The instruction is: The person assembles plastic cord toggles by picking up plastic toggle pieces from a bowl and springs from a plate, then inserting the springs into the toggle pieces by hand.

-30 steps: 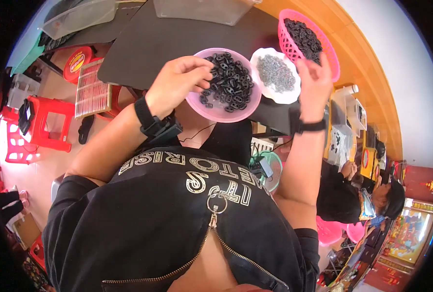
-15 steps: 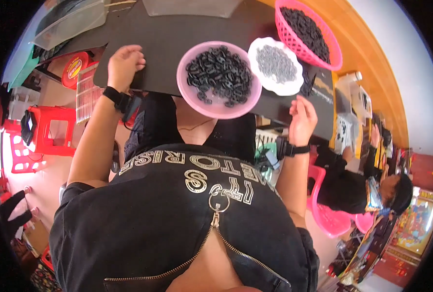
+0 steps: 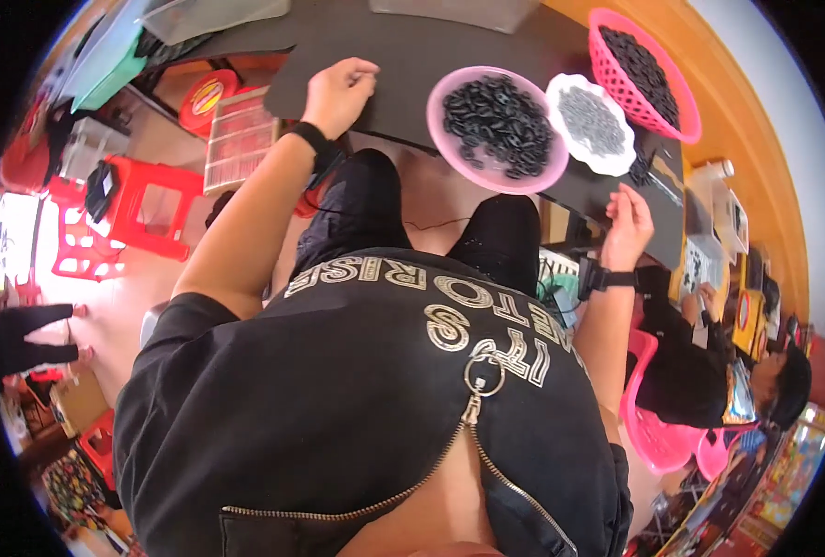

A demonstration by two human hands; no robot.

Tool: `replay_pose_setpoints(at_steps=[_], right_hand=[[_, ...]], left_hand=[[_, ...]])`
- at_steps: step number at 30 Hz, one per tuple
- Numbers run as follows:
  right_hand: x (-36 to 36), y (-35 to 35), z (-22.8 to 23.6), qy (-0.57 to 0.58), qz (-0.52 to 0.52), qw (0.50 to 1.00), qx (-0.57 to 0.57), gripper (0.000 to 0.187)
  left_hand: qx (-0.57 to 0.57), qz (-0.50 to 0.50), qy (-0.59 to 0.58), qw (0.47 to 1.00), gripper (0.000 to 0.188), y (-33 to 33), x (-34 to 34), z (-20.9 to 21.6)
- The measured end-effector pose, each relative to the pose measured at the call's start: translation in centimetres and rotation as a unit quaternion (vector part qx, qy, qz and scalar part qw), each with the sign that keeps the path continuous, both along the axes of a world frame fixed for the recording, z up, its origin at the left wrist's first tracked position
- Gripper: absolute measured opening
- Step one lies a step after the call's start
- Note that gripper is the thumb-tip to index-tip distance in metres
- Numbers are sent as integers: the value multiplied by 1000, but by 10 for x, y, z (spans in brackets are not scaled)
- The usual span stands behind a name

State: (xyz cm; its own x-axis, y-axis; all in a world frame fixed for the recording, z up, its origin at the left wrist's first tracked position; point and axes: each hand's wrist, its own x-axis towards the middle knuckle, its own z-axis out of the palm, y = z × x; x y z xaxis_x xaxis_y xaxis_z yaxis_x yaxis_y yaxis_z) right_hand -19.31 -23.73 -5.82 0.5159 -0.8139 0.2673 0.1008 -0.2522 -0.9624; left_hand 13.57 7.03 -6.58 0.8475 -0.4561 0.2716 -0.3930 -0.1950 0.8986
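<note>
My left hand (image 3: 340, 96) is at the near left edge of the dark table (image 3: 375, 42), its fingers curled in. On the other side, my right hand (image 3: 627, 228) is raised by the table's near right edge with its fingers bent. Whether either hand holds something small is hidden. Between them stands a pink bowl (image 3: 450, 153) of small black ring-like pieces (image 3: 496, 119). Touching or overlapping its right side is a white scalloped dish (image 3: 614, 165) with small grey pieces (image 3: 591, 121). Neither hand touches the bowl or the dish.
A pink woven basket (image 3: 617, 91) of black pieces stands at the far right. Loose black pieces (image 3: 642, 167) lie near the dish. Clear plastic bins (image 3: 450, 11) are at the back. Red stools (image 3: 157, 200) stand left; a co-worker (image 3: 686, 357) sits right.
The view has turned, so everything sits further right in the picture. My hands keep about the same places by the table. The co-worker's raised hand has come down to the other hand.
</note>
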Motion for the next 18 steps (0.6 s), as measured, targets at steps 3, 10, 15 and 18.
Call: replay_pose_setpoints(at_steps=[3,10,15,18], right_hand=[[-10,6,1,-14,-1,1000,21,16],[-41,35,-5,-20,8,994,111,15],[-66,49,-11,25,32,987,152,15],[-78,57,-19,50,26,983,174,14]], left_hand=[[-16,-9,57,998,19,12,-1,3],[-42,7,69,997,17,33,16,0],[-88,9,104,991,17,42,30,-13],[-86,14,104,991,17,45,32,-13]])
